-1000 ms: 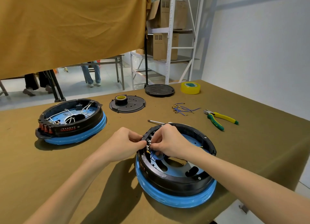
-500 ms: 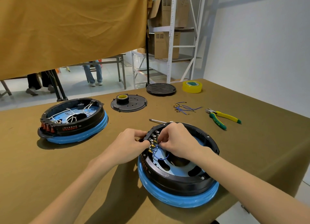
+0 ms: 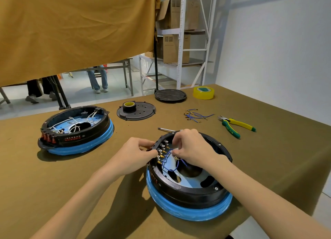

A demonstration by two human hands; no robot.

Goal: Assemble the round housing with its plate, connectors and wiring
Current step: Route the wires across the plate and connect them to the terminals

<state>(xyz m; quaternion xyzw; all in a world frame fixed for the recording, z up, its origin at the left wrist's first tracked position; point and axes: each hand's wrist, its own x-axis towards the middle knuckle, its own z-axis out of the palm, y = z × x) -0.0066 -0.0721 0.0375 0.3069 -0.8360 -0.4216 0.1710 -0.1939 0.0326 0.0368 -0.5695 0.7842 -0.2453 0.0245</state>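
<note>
Both hands at housing (image 3: 188, 186) rim, 10 o'clock: left hand (image 3: 136, 153) pinches terminal block (image 3: 158, 145) steady, right hand (image 3: 190, 148) fingertips pinch blue wire (image 3: 165, 160), likely seating it.

Matt black plastic housing (image 3: 189, 192) on a glossy blue ring (image 3: 197, 212) — matt cloth-covered table (image 3: 53, 176).

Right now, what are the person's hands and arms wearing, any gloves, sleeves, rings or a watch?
Nothing visible. The left hand and right hand are both bare, without gloves. Both forearms are uncovered to the frame edge, so no sleeves show. No ring, watch or wristband can be seen on either.
</note>
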